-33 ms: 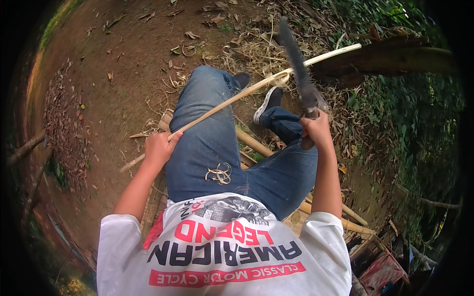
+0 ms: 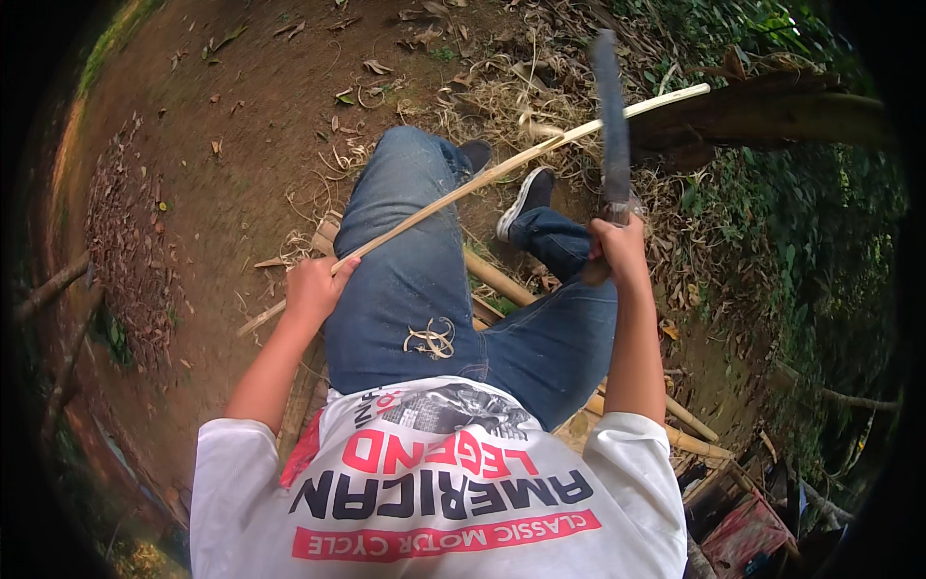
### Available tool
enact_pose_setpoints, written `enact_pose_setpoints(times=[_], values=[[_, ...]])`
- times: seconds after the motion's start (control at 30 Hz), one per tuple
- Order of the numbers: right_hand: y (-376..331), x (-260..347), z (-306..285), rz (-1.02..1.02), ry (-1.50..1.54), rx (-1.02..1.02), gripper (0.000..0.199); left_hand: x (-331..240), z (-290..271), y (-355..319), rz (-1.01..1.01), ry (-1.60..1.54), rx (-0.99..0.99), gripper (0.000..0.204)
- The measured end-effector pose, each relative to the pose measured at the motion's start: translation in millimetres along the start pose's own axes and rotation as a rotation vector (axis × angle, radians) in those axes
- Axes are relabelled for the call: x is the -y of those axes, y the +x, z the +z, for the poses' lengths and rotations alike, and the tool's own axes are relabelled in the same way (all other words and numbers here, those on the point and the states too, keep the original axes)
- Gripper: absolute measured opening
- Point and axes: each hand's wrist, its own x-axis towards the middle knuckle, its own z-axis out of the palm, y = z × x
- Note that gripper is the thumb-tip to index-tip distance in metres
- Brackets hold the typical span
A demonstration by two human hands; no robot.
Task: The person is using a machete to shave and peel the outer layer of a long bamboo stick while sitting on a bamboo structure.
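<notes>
My left hand (image 2: 313,291), at my left thigh, is closed around a long pale strip of split bamboo (image 2: 446,200). The strip slants across my thigh, its far end up to the right and a short tail behind the hand. A raised sliver shows on it short of the blade. In my right hand (image 2: 620,247), the handle of a machete (image 2: 612,116) is gripped with the dark blade pointing away from me. The blade crosses over the strip near its far end; whether they touch I cannot tell. Curled shavings (image 2: 430,339) lie on my lap.
I sit on a seat of bamboo poles (image 2: 497,275). Beyond my feet, a heap of thin shavings (image 2: 482,101) covers the soil. A thick dark log (image 2: 752,116) lies at the far right, before green plants (image 2: 820,232). Branches (image 2: 53,289) stand at the left edge.
The machete's blade has swung to the right and now stands more upright, nearer the strip's far end. The strip and my left hand have barely shifted.
</notes>
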Motion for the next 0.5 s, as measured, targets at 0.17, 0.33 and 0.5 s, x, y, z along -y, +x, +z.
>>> enact_pose_setpoints(times=[0.17, 0.33, 0.5], values=[[-41.2, -14.5, 34.3, 0.017, -0.268, 0.216, 0.02, -4.2, -1.8, -5.1, 0.007, 0.001, -0.004, 0.071], [-6.4, 3.1, 21.9, -0.029, 0.001, 0.018, 0.013, 1.3, 7.7, 1.4, 0.013, -0.044, -0.031, 0.072], [-54.7, -24.8, 64.7, -0.056, -0.366, 0.281, 0.024, -1.2, -5.3, -1.6, -0.022, 0.01, 0.023, 0.073]])
